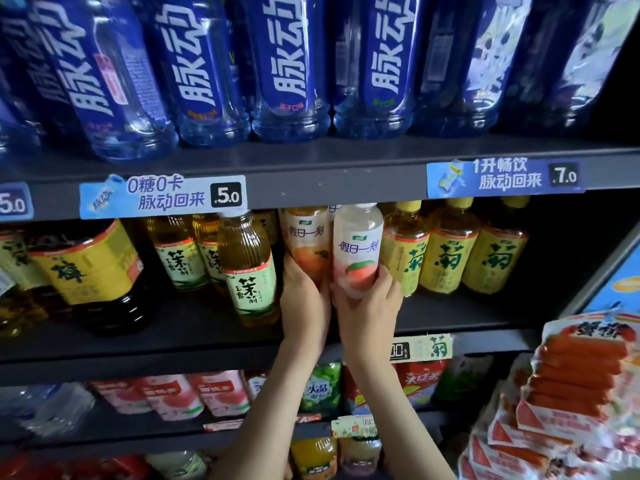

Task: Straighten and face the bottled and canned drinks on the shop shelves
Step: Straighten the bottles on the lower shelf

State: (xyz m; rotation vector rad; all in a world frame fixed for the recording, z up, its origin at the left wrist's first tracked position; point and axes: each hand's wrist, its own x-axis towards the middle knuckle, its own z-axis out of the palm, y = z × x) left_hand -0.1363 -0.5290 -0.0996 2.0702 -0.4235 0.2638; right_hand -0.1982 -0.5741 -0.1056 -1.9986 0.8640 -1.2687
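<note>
On the middle shelf (194, 323), the left grip (303, 301) curls round the base of an orange drink bottle (306, 242). The right grip (367, 308) holds a peach drink bottle (358, 249) just beside it. Both bottles look full, smooth and stiff, so low holds probably suit them.

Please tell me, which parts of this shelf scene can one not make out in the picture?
All in the head view:
1. Base of the peach bottle: covered by the right hand.
2. Base of the orange bottle: covered by the left hand.
3. Caps of the blue bottles: cut off by the top edge.
4. Price tag: digits partly behind the right forearm, blurred.
5. Lowest-shelf drinks: dark and blurred, labels unreadable.
</note>
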